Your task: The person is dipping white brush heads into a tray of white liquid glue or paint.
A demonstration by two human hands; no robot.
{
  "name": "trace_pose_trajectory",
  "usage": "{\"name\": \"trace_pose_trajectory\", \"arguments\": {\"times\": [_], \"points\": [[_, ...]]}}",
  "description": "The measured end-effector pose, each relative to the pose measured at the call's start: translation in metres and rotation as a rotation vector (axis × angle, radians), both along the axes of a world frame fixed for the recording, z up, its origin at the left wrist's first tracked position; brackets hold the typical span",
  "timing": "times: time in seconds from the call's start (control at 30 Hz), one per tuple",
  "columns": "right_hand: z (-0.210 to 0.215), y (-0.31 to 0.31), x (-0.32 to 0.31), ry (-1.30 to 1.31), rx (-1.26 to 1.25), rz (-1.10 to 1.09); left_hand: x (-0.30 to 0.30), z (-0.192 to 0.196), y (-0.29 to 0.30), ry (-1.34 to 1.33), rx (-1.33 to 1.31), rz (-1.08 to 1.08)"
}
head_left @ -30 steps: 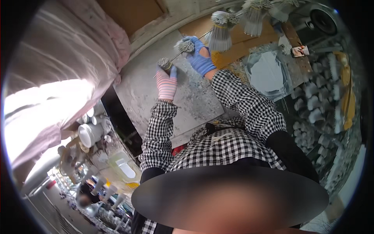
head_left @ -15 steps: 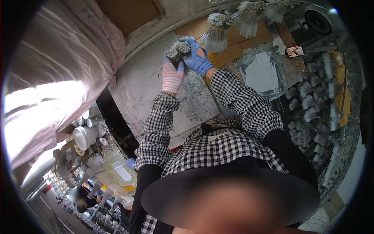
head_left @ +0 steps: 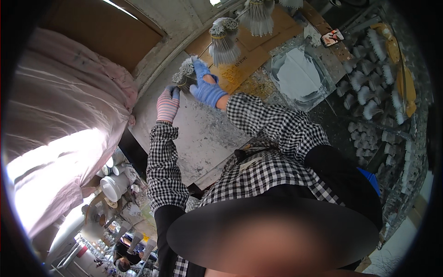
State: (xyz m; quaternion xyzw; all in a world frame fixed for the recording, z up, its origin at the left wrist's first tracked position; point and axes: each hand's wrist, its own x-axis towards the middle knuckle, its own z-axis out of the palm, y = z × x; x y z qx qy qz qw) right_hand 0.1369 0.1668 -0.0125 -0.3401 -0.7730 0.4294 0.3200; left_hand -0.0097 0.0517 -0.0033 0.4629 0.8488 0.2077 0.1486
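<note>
A tied bundle of thin grey strands with pale knobbed tips (head_left: 185, 70) stands over the far part of a grey, speckled board (head_left: 198, 134). My left hand (head_left: 167, 105), in a pink-striped glove with grey-blue fingertips, grips its lower left side. Along its right side lies my right hand (head_left: 206, 87), in a blue glove, with the fingers reaching up and the thumb at the bundle's base. Both hands partly hide the lower strands. Just beyond my right hand, a similar bundle (head_left: 224, 48) stands on cardboard, splayed out at the bottom.
Yellow rubber bands (head_left: 230, 74) lie on the cardboard (head_left: 251, 60). To the right are a clear basin of whitish material (head_left: 300, 76), a phone (head_left: 332, 38) and several rows of pale tufted pieces (head_left: 369, 94). A pink cloth (head_left: 78, 92) hangs at left, above white buckets (head_left: 113, 187).
Both hands and the bundle have moved left in the picture and slightly nearer. The whole view has also shifted, so the cardboard and standing bundles appear lower and further left.
</note>
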Motion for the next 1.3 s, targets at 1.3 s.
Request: {"name": "trace_pose_trajectory", "arguments": {"times": [1.3], "points": [[0.096, 0.304, 0.054, 0.161, -0.132, -0.117, -0.096, 0.14, -0.058, 0.042, 0.226, -0.015]]}}
